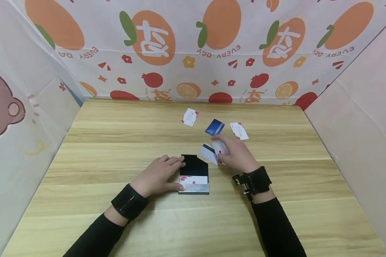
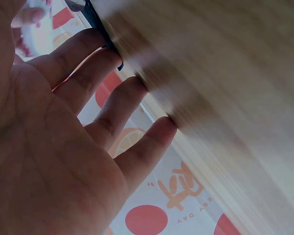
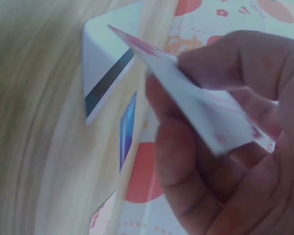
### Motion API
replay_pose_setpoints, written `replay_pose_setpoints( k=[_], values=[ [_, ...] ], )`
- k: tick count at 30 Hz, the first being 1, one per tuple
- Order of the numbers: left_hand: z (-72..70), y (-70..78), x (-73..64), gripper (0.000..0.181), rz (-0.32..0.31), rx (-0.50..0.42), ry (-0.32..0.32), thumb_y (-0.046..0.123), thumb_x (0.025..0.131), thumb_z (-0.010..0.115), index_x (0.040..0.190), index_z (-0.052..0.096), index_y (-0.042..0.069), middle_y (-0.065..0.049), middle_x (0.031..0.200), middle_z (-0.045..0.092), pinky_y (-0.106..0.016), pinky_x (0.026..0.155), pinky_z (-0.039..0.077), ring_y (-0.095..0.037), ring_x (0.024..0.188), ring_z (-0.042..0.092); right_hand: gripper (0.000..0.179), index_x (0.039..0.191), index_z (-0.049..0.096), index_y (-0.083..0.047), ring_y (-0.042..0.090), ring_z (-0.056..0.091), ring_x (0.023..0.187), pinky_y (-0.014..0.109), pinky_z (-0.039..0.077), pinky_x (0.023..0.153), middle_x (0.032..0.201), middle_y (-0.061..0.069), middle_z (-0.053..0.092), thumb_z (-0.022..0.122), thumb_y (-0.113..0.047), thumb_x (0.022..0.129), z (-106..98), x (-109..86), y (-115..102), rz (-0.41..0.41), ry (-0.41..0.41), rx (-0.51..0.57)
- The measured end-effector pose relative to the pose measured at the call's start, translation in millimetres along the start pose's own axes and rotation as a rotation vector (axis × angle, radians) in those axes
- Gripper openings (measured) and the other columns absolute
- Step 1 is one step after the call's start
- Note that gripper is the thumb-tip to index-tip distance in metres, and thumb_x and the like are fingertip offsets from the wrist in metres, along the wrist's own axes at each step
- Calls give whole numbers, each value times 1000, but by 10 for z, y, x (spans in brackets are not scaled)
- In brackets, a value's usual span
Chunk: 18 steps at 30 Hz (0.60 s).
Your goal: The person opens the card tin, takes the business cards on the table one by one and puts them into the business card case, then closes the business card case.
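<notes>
My right hand (image 1: pixel 239 153) pinches a white business card (image 3: pixel 186 98) with pink floral corners between thumb and fingers, tilted above the table. Close to it lies a white card with a black magnetic stripe (image 1: pixel 208 152). My left hand (image 1: pixel 159 175) rests at the left side of an opened card case (image 1: pixel 194 167), thumb at its metal lower part and a fingertip by the black flap. Inside the case sits a white floral card (image 1: pixel 197 180). In the left wrist view the fingers (image 2: pixel 130 90) are spread and slightly bent, their tips on the case edge and tabletop.
Farther back on the wooden table (image 1: pixel 115 132) lie a blue card (image 1: pixel 214 127), a white floral card (image 1: pixel 189 117) to its left and another white card (image 1: pixel 239 131) to its right. A fruit-print cloth (image 1: pixel 186 75) hangs behind the table's far edge.
</notes>
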<state>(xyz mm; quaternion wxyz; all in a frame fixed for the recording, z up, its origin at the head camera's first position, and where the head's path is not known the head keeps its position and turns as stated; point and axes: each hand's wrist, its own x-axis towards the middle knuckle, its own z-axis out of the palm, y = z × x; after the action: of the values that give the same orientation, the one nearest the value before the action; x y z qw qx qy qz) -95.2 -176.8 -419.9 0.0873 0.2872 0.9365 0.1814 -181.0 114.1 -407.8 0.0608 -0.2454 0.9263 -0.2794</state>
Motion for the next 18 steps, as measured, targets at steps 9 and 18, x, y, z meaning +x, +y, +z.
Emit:
replay_pose_setpoints(
  k=[9, 18],
  values=[
    [26, 4, -4, 75, 12, 2, 8, 53, 81, 77, 139, 59, 8, -10, 149, 52, -52, 103, 42, -32, 123, 52, 19, 99, 57, -15, 15, 58, 78, 31, 49, 67, 87, -1, 63, 70, -14, 86, -22, -38, -144, -37, 83, 51],
    [24, 12, -7, 76, 4, 9, 6, 54, 81, 77, 139, 59, 9, -9, 149, 52, -51, 103, 43, -31, 122, 53, 32, 120, 66, -17, 14, 55, 79, 30, 49, 68, 95, -4, 67, 70, -16, 89, -11, -48, -212, -117, 100, 89]
  ],
)
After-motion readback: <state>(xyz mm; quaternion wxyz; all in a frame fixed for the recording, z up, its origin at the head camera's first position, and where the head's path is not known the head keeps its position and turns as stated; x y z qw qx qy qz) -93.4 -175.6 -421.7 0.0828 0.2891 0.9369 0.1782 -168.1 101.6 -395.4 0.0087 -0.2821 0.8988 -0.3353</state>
